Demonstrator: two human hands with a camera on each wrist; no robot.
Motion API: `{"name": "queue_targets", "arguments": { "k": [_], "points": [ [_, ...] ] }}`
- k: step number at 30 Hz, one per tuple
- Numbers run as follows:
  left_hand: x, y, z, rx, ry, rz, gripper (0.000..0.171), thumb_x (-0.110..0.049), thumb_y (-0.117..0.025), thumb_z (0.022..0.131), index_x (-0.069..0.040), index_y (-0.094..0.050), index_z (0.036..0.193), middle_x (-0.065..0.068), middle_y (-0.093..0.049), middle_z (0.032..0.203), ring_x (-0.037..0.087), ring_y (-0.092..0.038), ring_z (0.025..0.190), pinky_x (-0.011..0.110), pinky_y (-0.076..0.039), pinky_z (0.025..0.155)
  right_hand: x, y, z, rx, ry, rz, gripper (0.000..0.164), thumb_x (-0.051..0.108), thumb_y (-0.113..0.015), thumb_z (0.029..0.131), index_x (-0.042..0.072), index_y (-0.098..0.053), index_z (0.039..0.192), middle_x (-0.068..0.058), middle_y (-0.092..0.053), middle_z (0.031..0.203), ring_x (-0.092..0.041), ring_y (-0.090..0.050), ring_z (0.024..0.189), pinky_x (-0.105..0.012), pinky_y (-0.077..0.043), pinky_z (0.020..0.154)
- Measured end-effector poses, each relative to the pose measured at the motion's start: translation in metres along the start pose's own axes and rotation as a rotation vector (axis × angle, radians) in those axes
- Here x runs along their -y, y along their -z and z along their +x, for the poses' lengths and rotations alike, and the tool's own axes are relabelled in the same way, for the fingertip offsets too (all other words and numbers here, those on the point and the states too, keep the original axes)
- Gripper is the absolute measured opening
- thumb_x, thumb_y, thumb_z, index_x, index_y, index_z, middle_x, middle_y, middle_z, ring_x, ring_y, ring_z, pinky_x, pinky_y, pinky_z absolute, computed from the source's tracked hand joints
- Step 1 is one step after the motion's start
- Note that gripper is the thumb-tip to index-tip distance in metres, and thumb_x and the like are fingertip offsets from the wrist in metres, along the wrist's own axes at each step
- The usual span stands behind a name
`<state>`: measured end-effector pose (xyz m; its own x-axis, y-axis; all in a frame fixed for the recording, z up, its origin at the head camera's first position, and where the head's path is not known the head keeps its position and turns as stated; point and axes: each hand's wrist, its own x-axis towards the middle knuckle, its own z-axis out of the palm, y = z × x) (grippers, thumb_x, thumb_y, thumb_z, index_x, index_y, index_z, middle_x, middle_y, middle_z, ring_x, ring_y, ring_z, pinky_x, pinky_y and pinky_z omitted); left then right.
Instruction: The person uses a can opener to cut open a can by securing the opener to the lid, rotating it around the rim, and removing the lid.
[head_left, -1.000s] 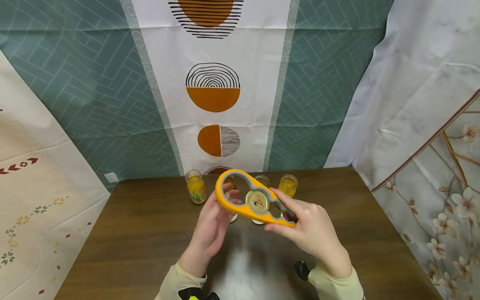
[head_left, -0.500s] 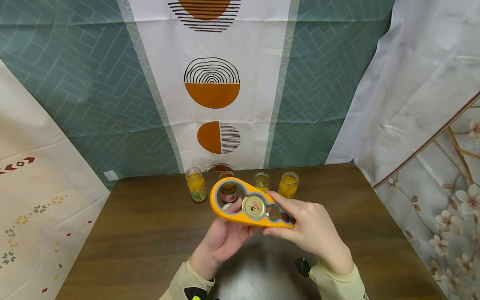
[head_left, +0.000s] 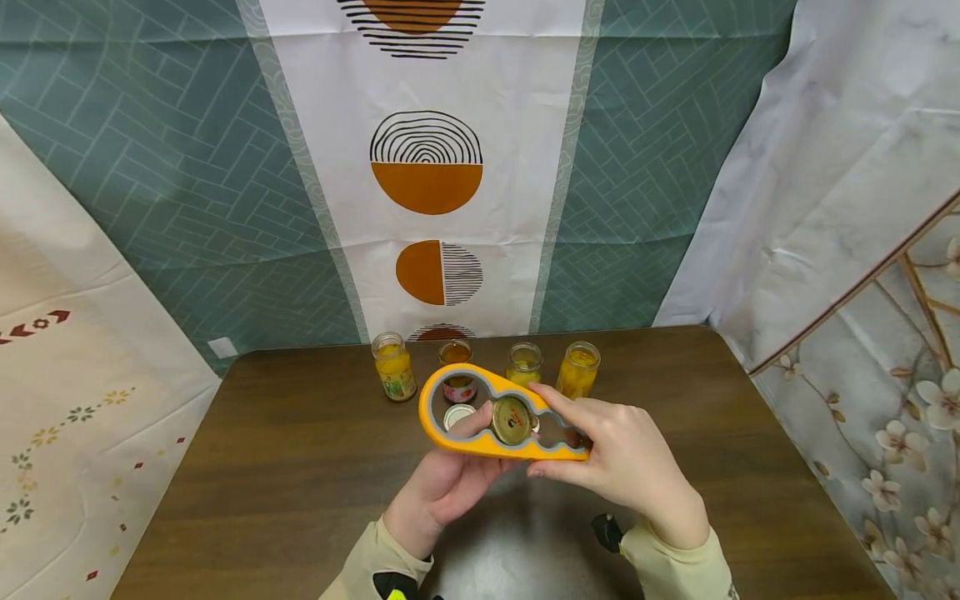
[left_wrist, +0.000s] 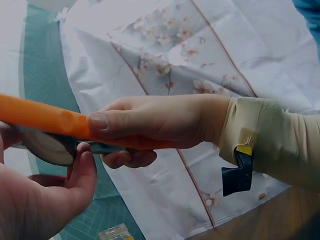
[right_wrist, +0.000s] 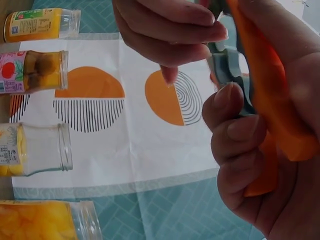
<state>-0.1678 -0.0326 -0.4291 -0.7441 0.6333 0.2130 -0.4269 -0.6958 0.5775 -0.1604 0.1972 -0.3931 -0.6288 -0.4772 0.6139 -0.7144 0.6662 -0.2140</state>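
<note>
My right hand grips the narrow end of an orange jar opener with a grey scalloped inner edge, held above the table. A gold jar lid sits tilted in the opener's middle notch. My left hand is under the opener, its thumb up through the large loop against the lid's edge. In the left wrist view, the left fingertips pinch at the rim of the lid, whose pale underside shows. The right wrist view has the right fingers curled round the opener.
Open glass jars line the table's back: a yellow-filled jar, a pink-labelled jar, a partly filled jar and another yellow-filled jar. A white loose lid lies on the brown table before them.
The left hand has moved right, from beside the loop to beneath the opener, its thumb now at the lid. The lid has tilted in the notch. The right hand keeps its grip.
</note>
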Motion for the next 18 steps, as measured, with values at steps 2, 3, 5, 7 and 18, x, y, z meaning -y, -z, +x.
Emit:
{"name": "queue_targets", "arguments": {
  "k": [2, 3, 5, 7, 18],
  "points": [
    [0.0005, -0.0001, 0.0004, -0.013, 0.002, 0.017, 0.034, -0.026, -0.043, 0.108, -0.004, -0.051, 0.132, 0.007, -0.062, 0.125, 0.028, -0.058, 0.114, 0.037, -0.046, 0.101, -0.0001, 0.0005, -0.0003, -0.004, 0.004, -0.011, 0.088, 0.065, -0.079, 0.067, 0.025, -0.055, 0.141, 0.017, -0.046, 0.069, 0.004, -0.042, 0.059, -0.020, -0.037, 0.047],
    [0.0008, 0.0000, 0.0004, -0.016, 0.001, 0.017, 0.034, -0.026, -0.042, 0.108, -0.004, -0.050, 0.133, 0.007, -0.061, 0.126, 0.028, -0.058, 0.114, 0.038, -0.046, 0.101, 0.0000, 0.0007, -0.0004, -0.005, 0.004, -0.015, 0.088, 0.066, -0.079, 0.067, 0.025, -0.055, 0.141, 0.017, -0.046, 0.069, 0.004, -0.042, 0.059, -0.020, -0.037, 0.047],
    [0.0015, 0.0001, 0.0001, -0.021, -0.001, 0.019, 0.034, -0.026, -0.042, 0.108, -0.004, -0.050, 0.132, 0.007, -0.061, 0.126, 0.029, -0.058, 0.115, 0.038, -0.047, 0.101, 0.0002, 0.0010, -0.0010, -0.005, 0.001, -0.012, 0.087, 0.067, -0.078, 0.068, 0.027, -0.055, 0.141, 0.018, -0.046, 0.069, 0.004, -0.042, 0.059, -0.020, -0.037, 0.047],
    [0.0020, 0.0000, -0.0005, -0.023, -0.001, 0.020, 0.033, -0.026, -0.042, 0.108, -0.004, -0.051, 0.132, 0.007, -0.062, 0.125, 0.028, -0.059, 0.114, 0.037, -0.047, 0.100, 0.0007, 0.0009, -0.0012, -0.006, 0.000, -0.007, 0.086, 0.067, -0.078, 0.068, 0.028, -0.055, 0.141, 0.018, -0.046, 0.070, 0.005, -0.042, 0.060, -0.019, -0.037, 0.048],
    [0.0023, 0.0023, -0.0020, -0.043, 0.027, 0.022, 0.032, -0.025, -0.049, 0.105, -0.005, -0.053, 0.130, 0.005, -0.062, 0.123, 0.022, -0.058, 0.113, 0.037, -0.048, 0.099, 0.0032, 0.0023, -0.0010, -0.048, -0.019, 0.034, 0.084, 0.062, -0.082, 0.066, 0.029, -0.057, 0.139, 0.019, -0.044, 0.068, 0.003, -0.041, 0.057, -0.018, -0.036, 0.047]
  ]
}}
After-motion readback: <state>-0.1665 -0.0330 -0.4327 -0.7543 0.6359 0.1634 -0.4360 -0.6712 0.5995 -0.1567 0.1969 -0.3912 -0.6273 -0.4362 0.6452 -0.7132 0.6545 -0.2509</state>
